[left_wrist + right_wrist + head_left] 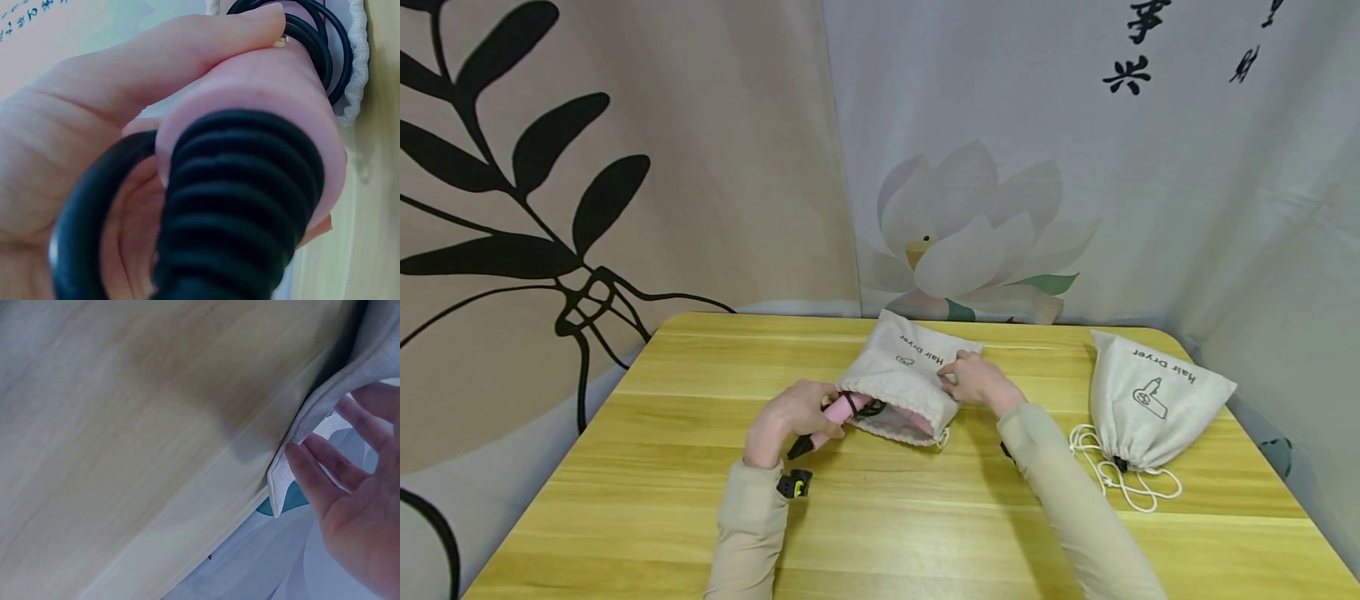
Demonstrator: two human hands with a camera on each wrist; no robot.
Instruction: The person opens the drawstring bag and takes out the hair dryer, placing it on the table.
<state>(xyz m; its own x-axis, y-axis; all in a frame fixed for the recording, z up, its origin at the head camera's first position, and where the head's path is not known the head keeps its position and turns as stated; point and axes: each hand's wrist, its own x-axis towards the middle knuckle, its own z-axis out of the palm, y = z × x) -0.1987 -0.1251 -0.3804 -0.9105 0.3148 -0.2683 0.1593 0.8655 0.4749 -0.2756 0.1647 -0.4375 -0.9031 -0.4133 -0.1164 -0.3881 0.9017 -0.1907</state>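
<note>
A white cloth drawstring bag (880,362) printed "Hair Dryer" lies at the table's middle, its mouth gaping toward the front. My left hand (796,412) grips the pink handle of a hair dryer (837,413), whose far part is hidden inside the bag. In the left wrist view, a ribbed black cord sleeve (237,200) and a black loop stick out of the handle's end, and coiled black cord (319,44) lies at the bag's mouth. At the bag's right side, my right hand (983,380) pinches the cloth between thumb and fingers.
A second white drawstring bag (1138,396), also printed "Hair Dryer", lies at the right with its neck gathered and its white cords (1120,479) loose on the wooden table (662,500). Behind the table hangs a printed curtain (760,167).
</note>
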